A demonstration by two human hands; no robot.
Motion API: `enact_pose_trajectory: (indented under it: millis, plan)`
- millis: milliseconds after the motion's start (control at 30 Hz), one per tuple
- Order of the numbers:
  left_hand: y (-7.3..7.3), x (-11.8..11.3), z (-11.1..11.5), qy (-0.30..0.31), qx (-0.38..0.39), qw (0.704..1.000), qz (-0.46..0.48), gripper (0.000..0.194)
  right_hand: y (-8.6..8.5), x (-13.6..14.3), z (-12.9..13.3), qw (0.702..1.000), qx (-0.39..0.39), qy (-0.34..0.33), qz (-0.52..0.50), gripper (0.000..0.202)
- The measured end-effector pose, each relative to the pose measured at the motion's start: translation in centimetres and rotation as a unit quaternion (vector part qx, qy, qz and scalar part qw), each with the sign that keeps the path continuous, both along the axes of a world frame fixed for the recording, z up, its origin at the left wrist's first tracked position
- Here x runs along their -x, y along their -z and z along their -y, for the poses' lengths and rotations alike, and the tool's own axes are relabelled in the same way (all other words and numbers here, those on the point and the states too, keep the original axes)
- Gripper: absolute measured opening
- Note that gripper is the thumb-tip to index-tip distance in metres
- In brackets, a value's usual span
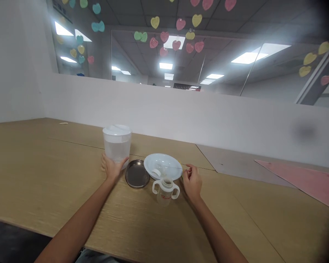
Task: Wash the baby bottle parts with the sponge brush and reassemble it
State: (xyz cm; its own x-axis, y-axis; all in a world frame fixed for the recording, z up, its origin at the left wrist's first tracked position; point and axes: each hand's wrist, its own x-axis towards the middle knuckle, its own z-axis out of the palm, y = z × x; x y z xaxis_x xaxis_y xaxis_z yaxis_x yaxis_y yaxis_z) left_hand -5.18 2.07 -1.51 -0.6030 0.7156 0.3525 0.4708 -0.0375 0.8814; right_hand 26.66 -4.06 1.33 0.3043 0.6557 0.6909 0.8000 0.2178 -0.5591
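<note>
A translucent white plastic tub (116,149) with a lid stands upright on the table. My left hand (112,168) wraps around its lower part, thumb on the right side. Right of the tub lies a round, shallow dark metal dish (137,174). A white bowl (163,157) holds a clear and white plastic piece (158,170), whose kind is unclear. In front of the bowl stands a two-handled baby bottle (166,191) with an uncovered neck. My right hand (192,180), fingers curled, is at the bowl's right rim; whatever is between its fingers cannot be made out.
The brown table (57,182) has seams across its top. A white wall (164,113) closes its far side, below glass with heart-shaped notes. Grey and pink sheets (312,182) lie at the right. A small pale strip (63,123) lies far left.
</note>
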Motion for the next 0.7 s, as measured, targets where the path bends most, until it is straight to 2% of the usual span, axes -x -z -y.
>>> enact_pose_trajectory:
  millis: [67, 167, 267, 367, 467, 533, 600, 700]
  plan:
    - [-0.4, -0.5, 0.3, -0.034, -0.017, 0.999, 0.015, 0.105, 0.0, -0.3, 0.0, 0.999, 0.02, 0.027, 0.003, 0.033]
    - [-1.1, -1.2, 1.1, -0.078, -0.085, 0.993, 0.012, 0.091, 0.2, -1.3, -0.3, 0.995, 0.056, 0.083, -0.001, 0.04]
    - [-1.9, -1.9, 2.3, -0.088, -0.187, 0.974, -0.088, 0.08, 0.7, -2.4, -1.1, 0.983, 0.139, 0.122, 0.007, 0.043]
    - [-2.5, -3.2, 3.7, 0.013, -0.233, 0.95, -0.209, 0.06, 1.5, -2.8, -1.7, 0.967, 0.232, 0.095, 0.037, 0.033]
    - [-2.6, -5.0, 4.7, 0.165, -0.197, 0.921, -0.294, 0.037, 2.0, -2.4, -1.9, 0.958, 0.273, 0.054, 0.068, 0.022]
    - [-2.5, -5.9, 5.1, 0.247, -0.17, 0.896, -0.327, 0.033, 2.2, -2.0, -1.8, 0.952, 0.29, 0.04, 0.086, 0.021]
    - [-2.3, -6.5, 5.3, 0.288, -0.152, 0.884, -0.336, 0.034, 2.2, -1.7, -1.7, 0.949, 0.297, 0.041, 0.097, 0.021]
    - [-2.2, -6.9, 5.2, 0.313, -0.115, 0.884, -0.327, 0.034, 2.1, -1.5, -1.6, 0.949, 0.294, 0.06, 0.096, 0.025]
